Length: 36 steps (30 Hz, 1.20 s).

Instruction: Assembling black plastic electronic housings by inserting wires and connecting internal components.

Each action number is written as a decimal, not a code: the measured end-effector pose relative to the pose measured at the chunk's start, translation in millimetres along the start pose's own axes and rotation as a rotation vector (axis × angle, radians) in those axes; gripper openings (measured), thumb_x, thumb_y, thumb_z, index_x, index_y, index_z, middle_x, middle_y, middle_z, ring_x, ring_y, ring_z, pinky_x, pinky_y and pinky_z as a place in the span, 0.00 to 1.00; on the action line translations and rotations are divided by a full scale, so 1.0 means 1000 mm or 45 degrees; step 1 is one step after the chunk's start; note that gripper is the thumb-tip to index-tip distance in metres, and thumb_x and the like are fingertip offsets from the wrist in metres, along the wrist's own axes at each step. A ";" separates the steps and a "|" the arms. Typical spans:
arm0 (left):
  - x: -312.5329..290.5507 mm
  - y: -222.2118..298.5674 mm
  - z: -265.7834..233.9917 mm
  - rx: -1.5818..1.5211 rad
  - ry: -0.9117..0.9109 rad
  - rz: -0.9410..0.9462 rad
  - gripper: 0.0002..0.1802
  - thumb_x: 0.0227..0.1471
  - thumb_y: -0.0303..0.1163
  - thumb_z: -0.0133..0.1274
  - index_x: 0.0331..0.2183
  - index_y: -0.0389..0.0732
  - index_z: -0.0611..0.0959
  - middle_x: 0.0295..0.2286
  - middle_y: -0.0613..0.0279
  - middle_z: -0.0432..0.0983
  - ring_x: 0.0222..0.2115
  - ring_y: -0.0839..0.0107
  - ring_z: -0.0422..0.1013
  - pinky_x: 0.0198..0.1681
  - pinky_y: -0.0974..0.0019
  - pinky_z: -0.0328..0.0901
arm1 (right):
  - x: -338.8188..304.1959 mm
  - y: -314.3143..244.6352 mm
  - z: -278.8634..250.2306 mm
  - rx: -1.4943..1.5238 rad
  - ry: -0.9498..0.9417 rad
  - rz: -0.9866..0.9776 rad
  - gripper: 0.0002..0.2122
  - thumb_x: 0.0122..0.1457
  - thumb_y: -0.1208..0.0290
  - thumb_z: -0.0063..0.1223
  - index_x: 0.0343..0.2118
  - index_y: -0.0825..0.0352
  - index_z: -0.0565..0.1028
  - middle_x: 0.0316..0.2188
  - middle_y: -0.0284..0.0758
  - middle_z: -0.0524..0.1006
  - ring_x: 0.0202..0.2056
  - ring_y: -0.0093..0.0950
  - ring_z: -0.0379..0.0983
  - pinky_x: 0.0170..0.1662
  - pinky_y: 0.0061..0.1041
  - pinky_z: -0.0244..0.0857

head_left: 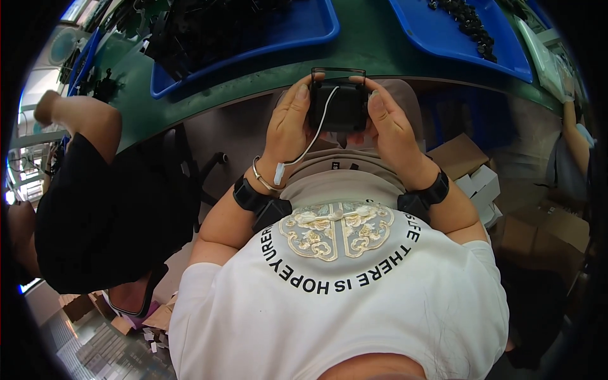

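A small black box-shaped device [341, 109] is held over my lap, just off the table's near edge. My left hand [289, 123] grips its left side, thumb on top. The opposite side is in my right hand [392, 123], with that thumb also over the edge; some fingers of both hands are hidden underneath. A thin dark frame [338, 69] stands out past the device's far edge. From the device's top a white cable [322, 120] curves down past my left hand to a small white connector [278, 173] hanging by my left wrist.
On the green table [253, 83], one blue tray [244, 58] carries a pile of black parts, and another blue tray [437, 38] has small black pieces. A co-worker in black [107, 209] sits close at left. Cardboard boxes [544, 228] stand at right, near another person's arm [573, 136].
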<state>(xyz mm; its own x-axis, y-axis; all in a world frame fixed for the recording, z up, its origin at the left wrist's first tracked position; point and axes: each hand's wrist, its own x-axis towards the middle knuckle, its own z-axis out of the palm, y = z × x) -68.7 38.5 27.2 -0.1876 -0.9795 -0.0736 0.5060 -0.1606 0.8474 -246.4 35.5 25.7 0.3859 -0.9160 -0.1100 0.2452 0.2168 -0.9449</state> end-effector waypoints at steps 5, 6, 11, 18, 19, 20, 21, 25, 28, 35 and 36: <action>0.000 0.000 0.002 -0.049 -0.035 0.014 0.21 0.61 0.38 0.35 0.51 0.36 0.66 0.38 0.60 0.71 0.33 0.78 0.70 0.31 0.77 0.67 | 0.000 0.000 0.000 0.011 -0.020 -0.020 0.23 0.63 0.55 0.33 0.56 0.65 0.58 0.32 0.34 0.73 0.25 0.21 0.71 0.28 0.16 0.64; 0.000 0.000 0.003 -0.052 -0.036 0.027 0.21 0.61 0.38 0.35 0.51 0.35 0.66 0.38 0.60 0.71 0.34 0.78 0.70 0.33 0.76 0.67 | -0.001 0.000 0.000 0.039 -0.027 -0.017 0.23 0.64 0.55 0.33 0.56 0.66 0.57 0.32 0.34 0.73 0.25 0.22 0.71 0.28 0.17 0.64; 0.000 -0.001 0.000 -0.040 -0.058 0.024 0.22 0.61 0.39 0.35 0.51 0.34 0.66 0.38 0.59 0.71 0.36 0.77 0.69 0.37 0.75 0.66 | -0.001 0.002 -0.002 0.134 -0.063 -0.012 0.25 0.63 0.54 0.32 0.56 0.67 0.56 0.32 0.35 0.73 0.27 0.23 0.72 0.29 0.19 0.65; -0.002 -0.003 0.006 0.041 0.038 0.026 0.25 0.61 0.44 0.32 0.52 0.36 0.64 0.37 0.60 0.72 0.29 0.79 0.71 0.26 0.79 0.66 | -0.001 0.008 -0.005 0.164 -0.105 -0.031 0.26 0.63 0.52 0.31 0.57 0.68 0.55 0.33 0.36 0.73 0.28 0.24 0.72 0.30 0.19 0.66; -0.003 -0.004 0.005 0.038 0.034 0.021 0.25 0.61 0.44 0.32 0.52 0.36 0.64 0.37 0.60 0.72 0.29 0.79 0.71 0.26 0.79 0.66 | -0.001 0.008 -0.004 0.159 -0.104 -0.030 0.26 0.63 0.52 0.31 0.57 0.68 0.55 0.33 0.37 0.73 0.28 0.24 0.73 0.30 0.19 0.66; -0.004 -0.004 0.004 0.012 0.013 0.015 0.25 0.61 0.43 0.33 0.52 0.36 0.64 0.38 0.60 0.72 0.32 0.78 0.70 0.30 0.78 0.66 | -0.002 0.009 -0.004 0.155 -0.103 -0.028 0.26 0.63 0.52 0.31 0.57 0.68 0.55 0.33 0.37 0.73 0.28 0.24 0.73 0.30 0.19 0.66; -0.003 -0.003 0.002 -0.013 -0.010 0.010 0.25 0.61 0.42 0.33 0.52 0.35 0.64 0.39 0.59 0.71 0.34 0.78 0.70 0.34 0.76 0.66 | -0.001 0.009 -0.004 0.155 -0.097 -0.029 0.26 0.63 0.52 0.31 0.57 0.68 0.55 0.33 0.37 0.73 0.28 0.24 0.73 0.30 0.19 0.66; 0.001 -0.004 -0.001 -0.025 -0.026 -0.013 0.24 0.61 0.41 0.35 0.51 0.34 0.65 0.39 0.59 0.70 0.36 0.77 0.69 0.38 0.75 0.66 | 0.001 0.010 -0.005 0.167 -0.074 -0.018 0.25 0.63 0.54 0.32 0.56 0.68 0.56 0.34 0.36 0.73 0.28 0.24 0.73 0.30 0.19 0.66; 0.001 -0.006 -0.004 0.068 -0.015 -0.014 0.23 0.61 0.40 0.35 0.51 0.34 0.65 0.39 0.59 0.70 0.36 0.78 0.69 0.38 0.75 0.65 | 0.002 0.008 -0.006 0.118 -0.070 -0.016 0.23 0.64 0.56 0.33 0.56 0.67 0.57 0.35 0.35 0.73 0.29 0.22 0.73 0.30 0.18 0.66; 0.003 -0.016 -0.009 0.535 -0.012 0.330 0.23 0.61 0.38 0.35 0.52 0.31 0.65 0.37 0.59 0.71 0.34 0.81 0.67 0.36 0.79 0.62 | 0.004 0.000 0.000 -0.029 0.015 -0.145 0.20 0.64 0.60 0.34 0.55 0.66 0.58 0.37 0.32 0.72 0.30 0.17 0.71 0.28 0.14 0.66; 0.002 -0.014 -0.005 0.578 -0.010 0.430 0.24 0.61 0.37 0.35 0.52 0.31 0.64 0.38 0.59 0.71 0.34 0.81 0.66 0.34 0.80 0.62 | 0.005 -0.006 0.001 -0.044 0.027 -0.181 0.20 0.64 0.60 0.33 0.55 0.66 0.58 0.38 0.32 0.72 0.30 0.16 0.70 0.28 0.14 0.66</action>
<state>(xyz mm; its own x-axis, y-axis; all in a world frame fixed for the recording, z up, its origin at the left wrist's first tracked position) -72.4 38.3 12.4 -0.0851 -0.9663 0.2430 0.1264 0.2314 0.9646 -244.7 29.7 31.4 0.3306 -0.9436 0.0194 0.2654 0.0732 -0.9614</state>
